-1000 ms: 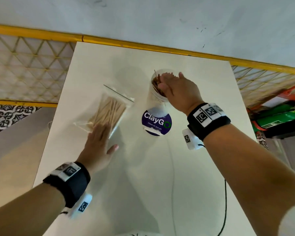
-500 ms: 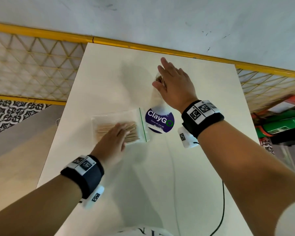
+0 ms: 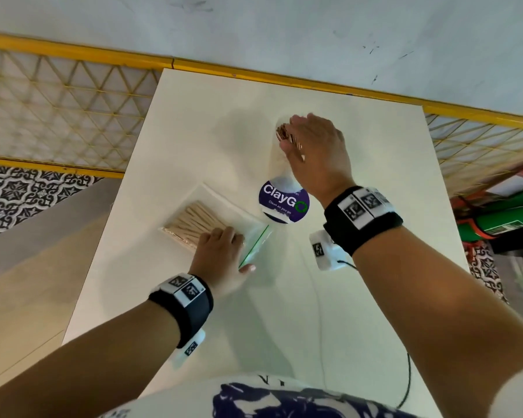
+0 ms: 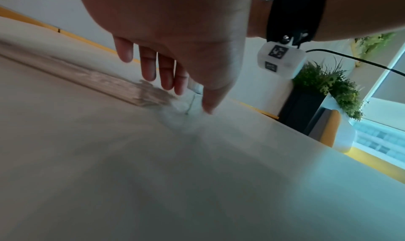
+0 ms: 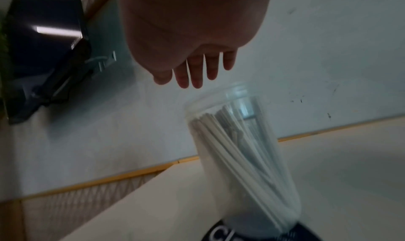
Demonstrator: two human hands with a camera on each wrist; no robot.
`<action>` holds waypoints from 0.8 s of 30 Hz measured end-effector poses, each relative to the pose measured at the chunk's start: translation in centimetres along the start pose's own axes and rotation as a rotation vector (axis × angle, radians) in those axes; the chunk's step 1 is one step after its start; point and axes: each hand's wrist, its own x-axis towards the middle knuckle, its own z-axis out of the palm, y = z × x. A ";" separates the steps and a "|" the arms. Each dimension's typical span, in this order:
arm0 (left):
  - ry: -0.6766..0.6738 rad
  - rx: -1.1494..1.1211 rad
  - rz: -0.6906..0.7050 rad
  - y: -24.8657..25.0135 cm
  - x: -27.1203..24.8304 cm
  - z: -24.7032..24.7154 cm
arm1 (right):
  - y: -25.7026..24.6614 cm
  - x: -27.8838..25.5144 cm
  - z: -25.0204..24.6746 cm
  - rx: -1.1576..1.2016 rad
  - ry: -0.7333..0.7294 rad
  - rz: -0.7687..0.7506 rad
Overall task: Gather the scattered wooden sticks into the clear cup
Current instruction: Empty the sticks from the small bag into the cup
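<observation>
- Head view: the clear cup (image 3: 280, 164) stands on the white table (image 3: 360, 297), its base on a purple ClayGo sticker (image 3: 284, 200). The right hand (image 3: 317, 152) is spread flat over the cup's mouth, covering most of the wooden sticks (image 3: 284, 134) standing inside. Nearer the person from the cup, a clear zip bag (image 3: 221, 224) holding more sticks lies flat, and the left hand (image 3: 221, 257) rests on its near end with straight fingers.
- Left wrist view: the left hand (image 4: 175, 42) shows its fingers straight and slightly apart, tips on the blurred bag (image 4: 140, 92), pinching nothing. Only this view shows potted greenery (image 4: 328, 87) beyond the table edge; the cup is out of frame.
- Right wrist view: the right hand (image 5: 192, 36) hovers with straight fingers just above the cup (image 5: 238, 151), seemingly not touching the rim. Here alone the sticks (image 5: 230, 140) are seen through the wall, leaning in a dense bundle well up the cup.
- Handling, as a judgement: the sticks look light, stiff and smooth, likely to roll or spill; best pinched as a small bundle at mid-length. The slippery bag is best held at its zip edge.
</observation>
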 end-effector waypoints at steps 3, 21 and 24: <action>-0.053 -0.154 -0.159 1.3 0.9 0.0 | -0.7 -5.0 0.3 0.125 0.175 -0.068; -0.024 -0.704 -0.287 6.0 0.5 -6.4 | -4.0 -12.2 -0.6 0.709 -0.738 0.540; 0.258 -0.552 -0.321 3.9 1.1 -9.3 | -3.4 -10.8 -2.6 0.505 -0.796 0.534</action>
